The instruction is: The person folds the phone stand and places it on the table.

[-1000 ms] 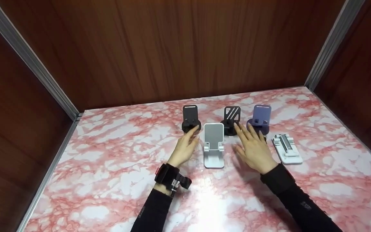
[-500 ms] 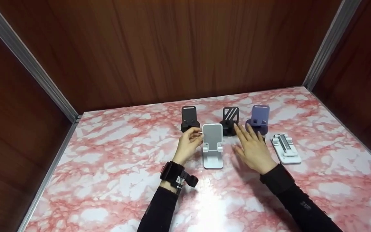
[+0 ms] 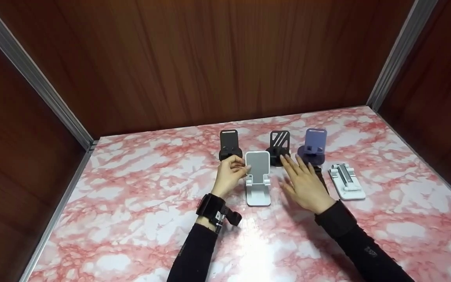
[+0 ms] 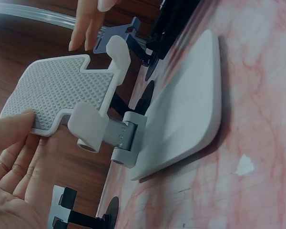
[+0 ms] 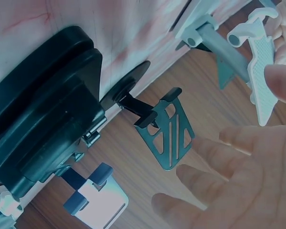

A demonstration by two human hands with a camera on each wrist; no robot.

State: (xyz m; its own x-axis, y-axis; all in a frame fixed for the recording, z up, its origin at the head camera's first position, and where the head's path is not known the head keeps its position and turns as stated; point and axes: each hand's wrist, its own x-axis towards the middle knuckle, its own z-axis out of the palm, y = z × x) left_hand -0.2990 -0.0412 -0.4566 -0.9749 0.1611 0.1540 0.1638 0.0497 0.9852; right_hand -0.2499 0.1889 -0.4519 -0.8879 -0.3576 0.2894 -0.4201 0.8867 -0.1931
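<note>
A white phone stand (image 3: 258, 163) stands unfolded on the table between the two hands. My left hand (image 3: 229, 175) pinches the left edge of its grey-padded plate; in the left wrist view the thumb (image 4: 12, 130) presses the textured pad (image 4: 59, 83), with fingers behind. My right hand (image 3: 307, 187) is spread with straight fingers, holding nothing. Beyond its fingertips is a black slotted phone stand (image 3: 280, 138). Partly hidden beneath that hand lies a black object (image 3: 321, 178), which the right wrist view shows as a bulky black piece (image 5: 47, 112) of unclear kind.
A black phone stand (image 3: 229, 140) stands behind the left hand. To the right are a purple phone stand (image 3: 316, 140) and a folded white phone stand (image 3: 349, 183). Wooden panels (image 3: 225, 62) wall in the marbled pink table (image 3: 131, 219).
My left hand has moved right, from in front of the left black stand to the white stand's plate, and now pinches its edge. The right hand has shifted slightly, showing more of the black object.
</note>
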